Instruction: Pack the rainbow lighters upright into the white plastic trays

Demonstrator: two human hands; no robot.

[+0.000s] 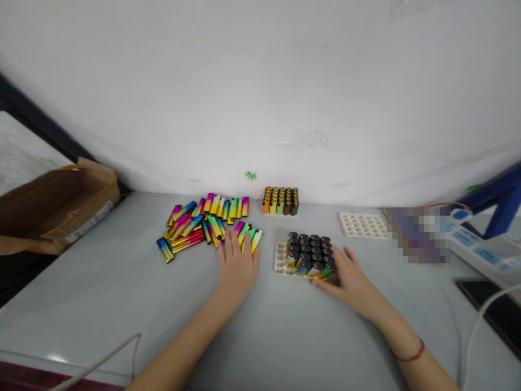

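Lighters (pixel 197 222) lie in a pile on the tabletop's (pixel 134 282) left side; it seems best to lift them softly and keep the white tray (pixel 280 259) steady. The left hand (pixel 236 269) is spread wide, touching the pile's right end. The right hand (pixel 348 279) holds the tray's right end, thumb near.

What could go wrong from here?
1. The left hand lies over one edge of the loose metallic casings; a careless sweep could scatter the heap.
2. The right hand is against the right end of the white tray; a bump might shift it or jostle the black-topped casings standing in it.
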